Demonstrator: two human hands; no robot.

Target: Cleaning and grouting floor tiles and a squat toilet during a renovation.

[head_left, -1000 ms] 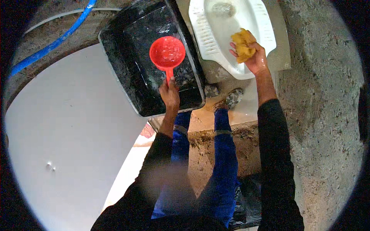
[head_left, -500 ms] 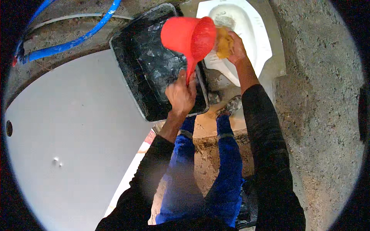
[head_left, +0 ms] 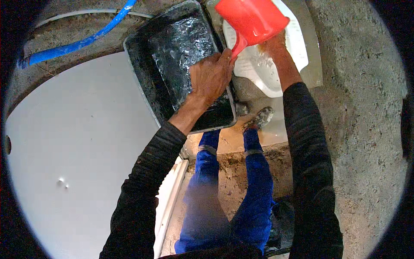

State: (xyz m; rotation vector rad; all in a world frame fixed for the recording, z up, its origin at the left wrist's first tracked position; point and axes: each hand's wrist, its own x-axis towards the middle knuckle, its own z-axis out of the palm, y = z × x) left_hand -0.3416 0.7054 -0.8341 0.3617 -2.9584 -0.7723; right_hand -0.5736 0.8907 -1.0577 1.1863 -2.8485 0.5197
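Note:
My left hand [head_left: 212, 74] is closed round the handle of a red plastic dipper [head_left: 254, 19]. The dipper is tilted over a white squat toilet pan [head_left: 297, 47], its mouth toward the right. Just below the dipper's rim is my right hand [head_left: 276, 45], reaching into the pan. Its fingers are mostly hidden by the dipper; a small bit of the yellow sponge [head_left: 261, 48] shows at them. A black rectangular tub [head_left: 140, 71] with water in it stands left of the pan, under my left forearm.
A large pale grey panel [head_left: 86, 129] fills the left side. A blue hose [head_left: 82, 49] curves at the upper left. Rough concrete [head_left: 362, 112] lies on the right. My shoe [head_left: 262, 117] rests on wet floor near the pan.
My left hand has swung the dipper from over the tub to the right, over the pan, and tipped it. The dipper now covers most of my right hand and the sponge.

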